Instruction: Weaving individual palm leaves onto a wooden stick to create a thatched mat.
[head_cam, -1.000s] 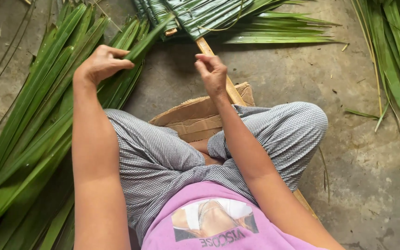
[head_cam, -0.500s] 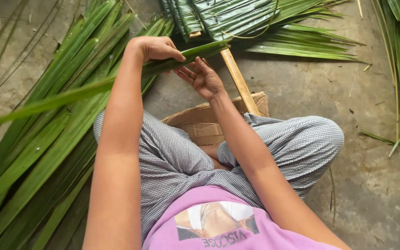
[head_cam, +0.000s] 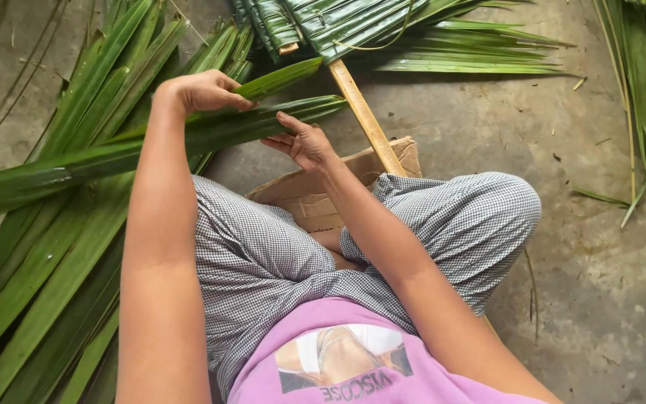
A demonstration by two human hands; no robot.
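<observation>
Green leaf (head_cam: 151,150) lying nearly level, tip pointing left (slightly downward); left hand (head_cam: 203,91) clamping it, right hand (head_cam: 304,142) touching underneath, fingers loosely spread.

I see a pink shirt (head_cam: 413,378) (picture print on the front), bare arms, and loose grey-and-white checked trousers (head_cam: 263,254).

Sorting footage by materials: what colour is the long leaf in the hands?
Green, seen in the head view: the long leaf.
</observation>
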